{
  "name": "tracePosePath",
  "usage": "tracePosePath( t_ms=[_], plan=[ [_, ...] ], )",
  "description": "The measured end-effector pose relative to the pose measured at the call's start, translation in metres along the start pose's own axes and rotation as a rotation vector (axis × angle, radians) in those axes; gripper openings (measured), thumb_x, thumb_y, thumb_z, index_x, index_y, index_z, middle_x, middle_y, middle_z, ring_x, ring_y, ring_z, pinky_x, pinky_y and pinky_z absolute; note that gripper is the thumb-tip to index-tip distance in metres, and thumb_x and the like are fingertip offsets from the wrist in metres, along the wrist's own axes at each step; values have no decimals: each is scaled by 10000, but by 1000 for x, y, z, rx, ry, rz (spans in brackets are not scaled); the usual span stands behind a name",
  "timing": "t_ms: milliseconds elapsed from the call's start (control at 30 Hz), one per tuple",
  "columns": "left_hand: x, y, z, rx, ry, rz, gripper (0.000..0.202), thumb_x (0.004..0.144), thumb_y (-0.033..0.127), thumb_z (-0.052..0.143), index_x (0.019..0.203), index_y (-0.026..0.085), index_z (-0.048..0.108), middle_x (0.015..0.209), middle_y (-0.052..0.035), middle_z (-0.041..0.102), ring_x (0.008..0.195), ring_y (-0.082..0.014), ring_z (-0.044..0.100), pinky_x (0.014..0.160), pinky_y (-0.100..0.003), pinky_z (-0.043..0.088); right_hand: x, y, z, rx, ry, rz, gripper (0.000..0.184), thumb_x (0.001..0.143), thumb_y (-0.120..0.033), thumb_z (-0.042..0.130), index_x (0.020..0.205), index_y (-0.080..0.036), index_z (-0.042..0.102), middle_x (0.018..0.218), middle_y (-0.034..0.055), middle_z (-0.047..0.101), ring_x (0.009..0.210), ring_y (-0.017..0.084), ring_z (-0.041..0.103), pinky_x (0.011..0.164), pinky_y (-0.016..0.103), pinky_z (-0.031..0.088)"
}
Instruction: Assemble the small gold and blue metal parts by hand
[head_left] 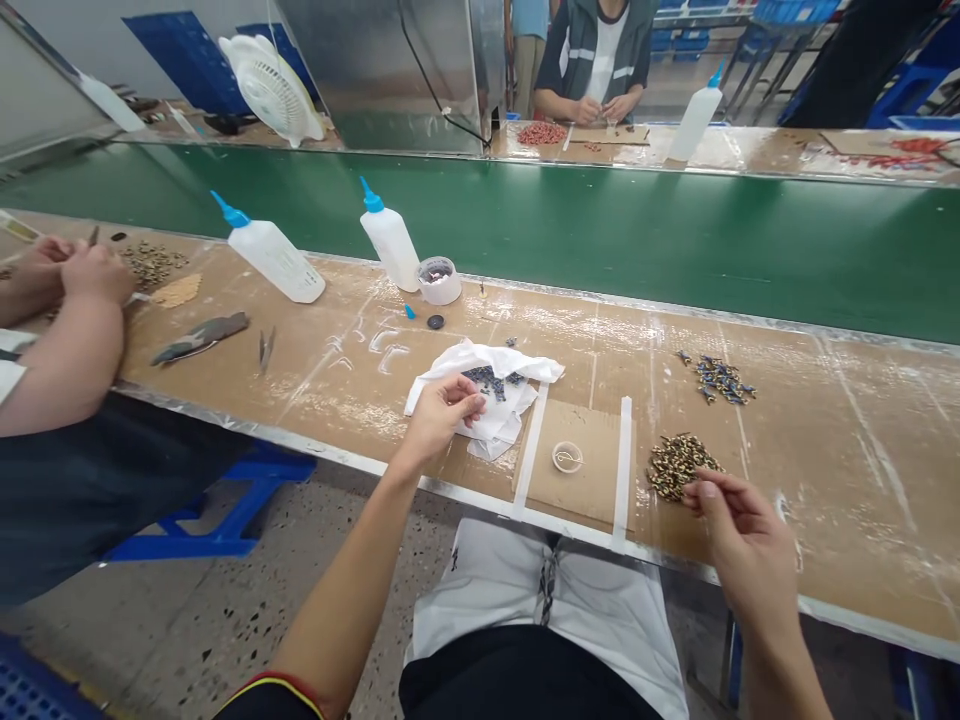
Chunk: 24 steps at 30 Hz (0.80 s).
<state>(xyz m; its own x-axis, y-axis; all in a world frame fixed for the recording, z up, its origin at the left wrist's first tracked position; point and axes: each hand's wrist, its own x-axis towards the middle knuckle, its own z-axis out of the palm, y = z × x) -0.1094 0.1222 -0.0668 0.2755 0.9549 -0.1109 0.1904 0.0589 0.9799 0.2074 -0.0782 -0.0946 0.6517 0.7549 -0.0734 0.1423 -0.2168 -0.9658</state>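
Note:
My left hand [442,412] rests on a crumpled white plastic bag [487,395] holding small dark blue parts, fingers pinched together at the bag's edge. My right hand [739,525] reaches into a heap of small brass-coloured parts [679,464], thumb and forefinger pinched at its near edge; what they hold is too small to make out. Between my hands lies a brown card square [581,470] taped down with white strips, with a small white cap [568,457] on it. A loose cluster of finished blue-and-brass pieces [718,378] lies farther back on the right.
Two white squeeze bottles with blue nozzles [274,258] [390,243] and a small round tub [439,280] stand at the back left beside a green conveyor belt [600,235]. A co-worker's hands [75,270] work at the left; tweezers [265,348] and a dark tool [199,338] lie nearby. Another person sits opposite.

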Motion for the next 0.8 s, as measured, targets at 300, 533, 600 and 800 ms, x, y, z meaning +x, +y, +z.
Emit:
tracePosePath(
  t_ms=[300,533,600,800],
  plan=[
    [-56,-5,28,-523,-201,-301,442,694,420,855,779,148,517,745,-54,725,622,-84,667,581,-137,513,-12,-22,69,-124,-455,-190,289,905,-389,637,1136,-215,637,923,56,683,844,201,651,788,357,527],
    [-66,-7,36,-626,-315,-331,431,730,381,845,1010,122,644,801,-96,771,714,-165,747,666,-196,579,-12,-41,84,-403,-415,-588,133,959,-249,562,890,-223,674,869,43,643,777,192,558,706,341,450],
    [-67,-8,37,-601,-335,-322,399,737,398,835,960,108,677,811,-106,769,735,-181,750,703,-229,587,-10,-46,88,-444,-385,-666,122,953,-229,570,894,-228,676,857,43,635,801,204,544,723,351,445],
    [-69,1,34,-530,-323,-286,317,725,394,832,842,131,699,759,-77,742,673,-166,711,661,-258,576,3,-54,104,-488,-425,-747,107,936,-230,595,920,-240,700,939,62,619,900,233,545,808,397,463]
  ],
)
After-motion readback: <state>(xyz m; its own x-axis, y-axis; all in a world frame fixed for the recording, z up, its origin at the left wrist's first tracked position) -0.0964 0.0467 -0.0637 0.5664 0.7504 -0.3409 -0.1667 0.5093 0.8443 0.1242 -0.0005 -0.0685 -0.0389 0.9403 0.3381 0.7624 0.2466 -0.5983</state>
